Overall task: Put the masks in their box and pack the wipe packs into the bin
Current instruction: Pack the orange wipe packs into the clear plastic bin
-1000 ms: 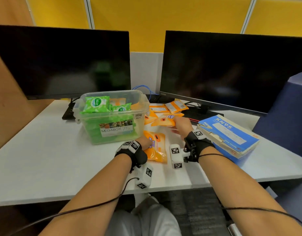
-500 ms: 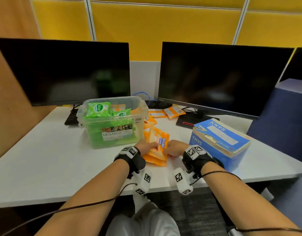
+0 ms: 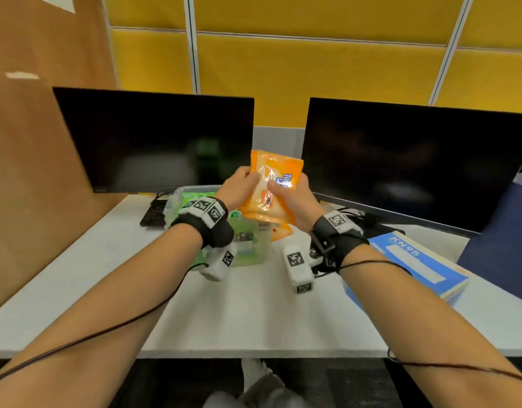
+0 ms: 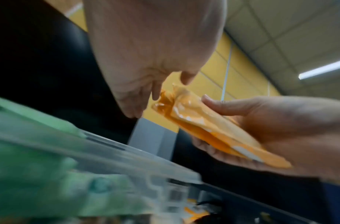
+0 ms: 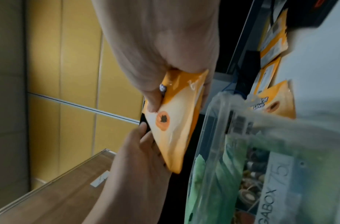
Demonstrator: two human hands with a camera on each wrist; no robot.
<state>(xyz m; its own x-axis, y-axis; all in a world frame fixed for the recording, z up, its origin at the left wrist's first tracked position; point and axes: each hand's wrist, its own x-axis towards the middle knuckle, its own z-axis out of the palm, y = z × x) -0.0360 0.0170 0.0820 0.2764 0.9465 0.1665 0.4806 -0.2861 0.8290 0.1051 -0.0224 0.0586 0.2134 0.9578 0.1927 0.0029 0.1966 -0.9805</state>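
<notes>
Both hands hold up a small stack of orange wipe packs (image 3: 272, 188) in front of the monitors, above the clear plastic bin (image 3: 255, 251). My left hand (image 3: 244, 181) grips the stack's left edge, and my right hand (image 3: 286, 190) grips its right side, thumb on the front. In the right wrist view the right hand (image 5: 165, 84) pinches the orange packs (image 5: 172, 128) from above, with the left hand (image 5: 142, 144) under them. The bin (image 5: 213, 121) holds green wipe packs (image 3: 192, 199). A blue KN95 mask box (image 3: 415, 260) lies on the table to the right.
More orange packs (image 3: 281, 231) lie on the white table (image 3: 253, 313) behind the bin, under the right monitor (image 3: 415, 163). The left monitor (image 3: 156, 142) stands behind the bin. A brown partition (image 3: 33, 172) closes off the left side.
Both hands have gathered the orange packs from the table and lifted them above the bin. The head view has tilted up.
</notes>
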